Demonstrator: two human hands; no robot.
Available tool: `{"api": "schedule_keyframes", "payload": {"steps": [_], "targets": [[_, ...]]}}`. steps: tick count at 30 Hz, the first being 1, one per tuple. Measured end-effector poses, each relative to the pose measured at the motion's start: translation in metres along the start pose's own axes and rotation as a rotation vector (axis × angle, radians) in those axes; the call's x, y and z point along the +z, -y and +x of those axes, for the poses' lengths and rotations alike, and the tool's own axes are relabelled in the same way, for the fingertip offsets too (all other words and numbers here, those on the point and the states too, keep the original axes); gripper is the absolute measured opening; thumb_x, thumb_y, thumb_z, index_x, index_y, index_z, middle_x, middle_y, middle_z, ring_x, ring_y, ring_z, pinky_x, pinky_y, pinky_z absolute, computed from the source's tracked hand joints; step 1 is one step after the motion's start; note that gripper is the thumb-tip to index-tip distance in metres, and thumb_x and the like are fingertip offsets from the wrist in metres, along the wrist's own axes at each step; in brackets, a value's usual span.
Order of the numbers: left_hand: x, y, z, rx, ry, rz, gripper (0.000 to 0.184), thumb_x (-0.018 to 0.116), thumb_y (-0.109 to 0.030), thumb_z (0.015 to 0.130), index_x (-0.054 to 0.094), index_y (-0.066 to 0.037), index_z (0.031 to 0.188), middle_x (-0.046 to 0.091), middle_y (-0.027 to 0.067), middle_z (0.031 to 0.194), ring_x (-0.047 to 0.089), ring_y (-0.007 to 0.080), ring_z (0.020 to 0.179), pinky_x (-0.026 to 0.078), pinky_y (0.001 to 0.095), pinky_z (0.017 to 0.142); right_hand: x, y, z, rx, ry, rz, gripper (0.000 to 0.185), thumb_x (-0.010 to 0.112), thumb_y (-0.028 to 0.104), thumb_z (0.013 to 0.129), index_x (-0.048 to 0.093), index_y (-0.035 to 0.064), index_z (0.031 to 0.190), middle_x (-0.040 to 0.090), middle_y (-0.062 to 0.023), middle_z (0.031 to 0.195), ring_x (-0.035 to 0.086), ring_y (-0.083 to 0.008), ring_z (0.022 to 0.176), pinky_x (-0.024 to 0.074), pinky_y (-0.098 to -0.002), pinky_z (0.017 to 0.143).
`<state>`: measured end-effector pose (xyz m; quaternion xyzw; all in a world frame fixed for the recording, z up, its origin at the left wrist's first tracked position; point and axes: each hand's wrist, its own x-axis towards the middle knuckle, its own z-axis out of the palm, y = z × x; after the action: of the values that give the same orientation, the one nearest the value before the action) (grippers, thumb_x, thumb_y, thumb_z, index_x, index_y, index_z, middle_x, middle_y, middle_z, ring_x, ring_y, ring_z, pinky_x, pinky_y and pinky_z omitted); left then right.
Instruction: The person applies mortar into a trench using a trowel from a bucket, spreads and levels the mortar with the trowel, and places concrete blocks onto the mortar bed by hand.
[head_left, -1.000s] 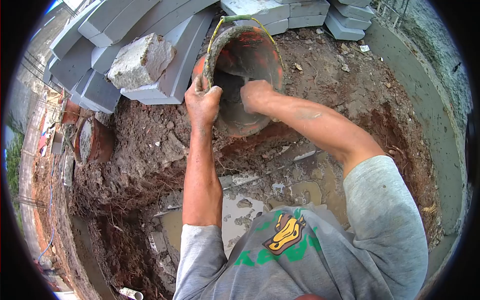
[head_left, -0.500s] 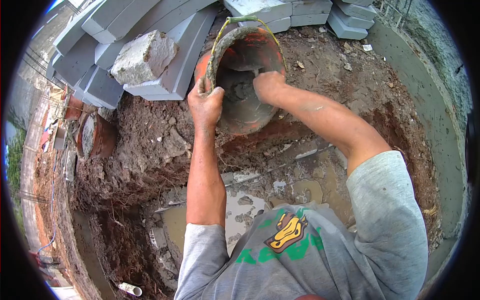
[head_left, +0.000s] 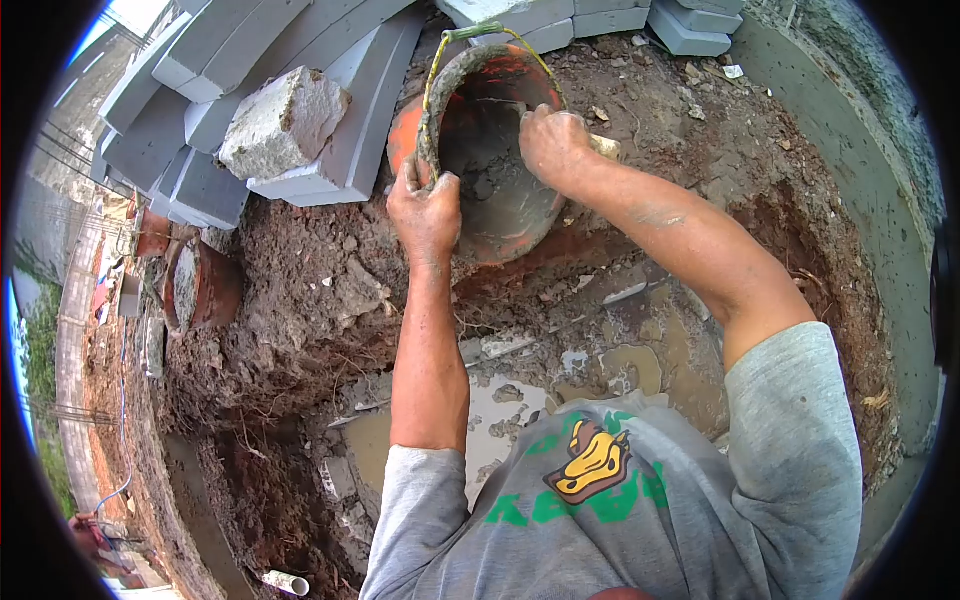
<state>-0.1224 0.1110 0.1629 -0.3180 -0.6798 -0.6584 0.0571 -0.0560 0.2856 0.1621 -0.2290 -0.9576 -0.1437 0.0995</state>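
Note:
An orange bucket [head_left: 404, 132], its rim crusted with grey mortar, lies tilted toward me on the dirt bank. Wet grey mortar [head_left: 490, 185] coats its inside. My left hand [head_left: 424, 215] is closed on the near-left rim, thumb pointing up. At the bucket's right side, my right hand [head_left: 556, 145] is wrapped around a trowel [head_left: 606, 148]; the pale end of its handle sticks out to the right of the fist. The trowel's blade reaches into the bucket and shows only in part. A yellow rope handle with a green grip [head_left: 474, 32] arches over the mouth.
Grey blocks [head_left: 375, 110] are stacked behind and left, with a rough broken block [head_left: 285, 120] on top. Another mortar-filled bucket [head_left: 208, 285] stands at left. Muddy water [head_left: 495, 410] lies in the trench below me. A plastered wall [head_left: 850, 210] curves along the right.
My right hand has come up and slightly right, turning so the trowel handle's end now shows. My left hand still grips the bucket's rim. The view has shifted a little.

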Motion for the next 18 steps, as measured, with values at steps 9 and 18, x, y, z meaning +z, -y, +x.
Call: {"api": "schedule_keyframes", "payload": {"steps": [9, 18], "targets": [[-0.014, 0.007, -0.017, -0.028, -0.002, -0.122, 0.041, 0.061, -0.006, 0.079, 0.053, 0.012, 0.115, 0.059, 0.0072, 0.094, 0.053, 0.0111, 0.083, 0.045, 0.0263, 0.071, 0.002, 0.007, -0.001, 0.082, 0.468, 0.357, 0.029, 0.064, 0.006, 0.077, 0.067, 0.0013, 0.105, 0.067, -0.0163, 0.107, 0.066, -0.0291, 0.099, 0.0544, -0.0386, 0.081], [-0.048, 0.023, -0.022, -0.107, 0.034, -0.356, 0.037, 0.063, 0.002, 0.078, 0.056, 0.007, 0.115, 0.06, 0.0044, 0.098, 0.054, 0.0098, 0.086, 0.045, 0.0254, 0.075, 0.002, 0.023, -0.019, 0.134, 0.798, 0.586, 0.025, 0.053, 0.004, 0.074, 0.064, -0.0099, 0.092, 0.068, -0.0184, 0.074, 0.069, -0.0285, 0.076, 0.0532, -0.0402, 0.071]]}}
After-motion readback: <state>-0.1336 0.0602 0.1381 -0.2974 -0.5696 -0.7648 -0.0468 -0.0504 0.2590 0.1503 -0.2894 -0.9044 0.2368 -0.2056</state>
